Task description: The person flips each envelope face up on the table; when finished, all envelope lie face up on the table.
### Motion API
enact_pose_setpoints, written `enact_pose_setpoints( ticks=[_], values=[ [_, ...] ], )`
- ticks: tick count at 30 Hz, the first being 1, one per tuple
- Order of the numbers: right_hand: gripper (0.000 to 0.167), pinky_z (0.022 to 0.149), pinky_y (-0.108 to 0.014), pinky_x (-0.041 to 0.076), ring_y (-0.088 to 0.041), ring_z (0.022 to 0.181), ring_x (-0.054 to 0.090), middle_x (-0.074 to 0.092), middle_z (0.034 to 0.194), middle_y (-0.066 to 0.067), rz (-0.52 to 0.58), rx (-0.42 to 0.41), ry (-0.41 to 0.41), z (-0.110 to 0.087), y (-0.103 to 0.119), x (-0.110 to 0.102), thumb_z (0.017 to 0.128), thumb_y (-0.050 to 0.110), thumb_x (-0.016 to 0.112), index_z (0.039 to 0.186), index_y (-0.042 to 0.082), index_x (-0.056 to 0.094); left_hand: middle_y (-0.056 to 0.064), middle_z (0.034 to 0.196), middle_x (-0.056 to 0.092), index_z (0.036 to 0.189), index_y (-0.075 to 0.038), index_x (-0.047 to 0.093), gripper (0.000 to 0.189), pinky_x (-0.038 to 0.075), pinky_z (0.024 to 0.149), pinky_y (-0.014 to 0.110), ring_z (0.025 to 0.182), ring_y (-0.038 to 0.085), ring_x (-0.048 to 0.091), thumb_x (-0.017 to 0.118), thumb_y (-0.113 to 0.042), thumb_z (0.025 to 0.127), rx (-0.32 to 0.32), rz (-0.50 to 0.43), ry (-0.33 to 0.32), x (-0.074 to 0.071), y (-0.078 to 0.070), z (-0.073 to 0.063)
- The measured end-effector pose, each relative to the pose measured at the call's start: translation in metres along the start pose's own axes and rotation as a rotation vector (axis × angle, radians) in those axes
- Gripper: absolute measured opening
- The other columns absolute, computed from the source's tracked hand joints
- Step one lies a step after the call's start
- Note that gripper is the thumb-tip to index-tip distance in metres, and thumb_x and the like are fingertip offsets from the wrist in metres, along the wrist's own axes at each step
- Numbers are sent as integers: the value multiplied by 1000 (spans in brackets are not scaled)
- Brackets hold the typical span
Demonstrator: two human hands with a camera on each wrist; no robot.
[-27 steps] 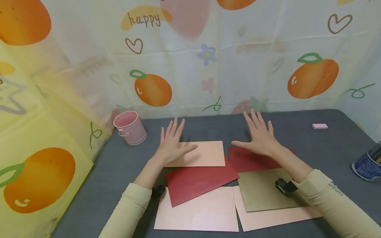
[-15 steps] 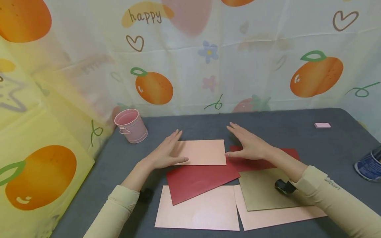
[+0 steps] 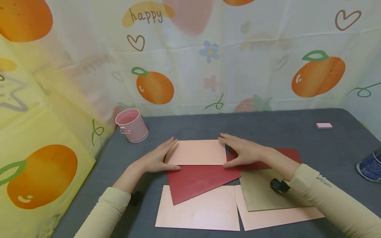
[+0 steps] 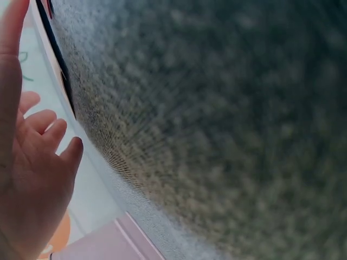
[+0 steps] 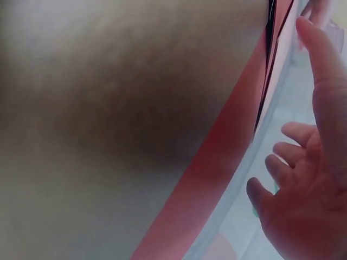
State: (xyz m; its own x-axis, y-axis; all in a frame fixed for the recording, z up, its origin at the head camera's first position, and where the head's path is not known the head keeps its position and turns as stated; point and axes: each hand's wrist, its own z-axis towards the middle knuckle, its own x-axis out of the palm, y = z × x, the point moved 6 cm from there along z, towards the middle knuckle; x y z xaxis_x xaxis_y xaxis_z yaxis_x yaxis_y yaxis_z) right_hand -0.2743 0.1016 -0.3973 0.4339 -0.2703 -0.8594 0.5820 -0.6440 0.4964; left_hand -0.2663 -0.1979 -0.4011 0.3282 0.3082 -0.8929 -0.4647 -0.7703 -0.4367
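A small pale pink card point(image 3: 196, 152), flat and rectangular, lies partly over a red card point(image 3: 203, 181) in the middle of the table. At its left edge is my left hand point(image 3: 154, 160), thumb near the lower corner and fingers toward the upper one. My right hand point(image 3: 245, 151) flanks the right edge in the same way, its fingertips over the upper right corner. Both hands have extended, spread fingers. In the left wrist view the left hand point(image 4: 40, 173) shows loose fingers; the right hand point(image 5: 303, 200) looks similar in its own view. Firm contact with the card cannot be told.
A gold card point(image 3: 259, 195) overlaps a second red card point(image 3: 288, 154) and a larger pink card point(image 3: 276, 219). Another pink card point(image 3: 199, 213) lies nearest me. A pink bucket point(image 3: 132, 127) stands back left, a pink block point(image 3: 323, 125) back right, a blue container point(image 3: 369, 167) at right.
Both hands have come down from above the cards. The left moved left and nearer me, the right moved left, and they now flank the small pink card, which has not visibly shifted.
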Motion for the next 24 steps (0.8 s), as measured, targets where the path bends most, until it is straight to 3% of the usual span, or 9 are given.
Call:
enact_pose_setpoints(
  ticks=[12,24],
  values=[
    [100,115,-54,17,-35,146,15,13,162,-13,-32,-7,71,2,0,8,84,61,66,156,8,21,15,161,14,155,-5,21,101,21,115,50,147,30,14,71,-55,83,-28,23,34,4,9,-3],
    [100,115,-54,18,-37,145,20,18,161,-13,-51,-8,61,4,-1,9,83,63,66,155,8,25,15,159,24,152,-3,30,96,25,113,51,145,32,22,69,-56,83,-36,73,9,2,9,-1]
  ],
)
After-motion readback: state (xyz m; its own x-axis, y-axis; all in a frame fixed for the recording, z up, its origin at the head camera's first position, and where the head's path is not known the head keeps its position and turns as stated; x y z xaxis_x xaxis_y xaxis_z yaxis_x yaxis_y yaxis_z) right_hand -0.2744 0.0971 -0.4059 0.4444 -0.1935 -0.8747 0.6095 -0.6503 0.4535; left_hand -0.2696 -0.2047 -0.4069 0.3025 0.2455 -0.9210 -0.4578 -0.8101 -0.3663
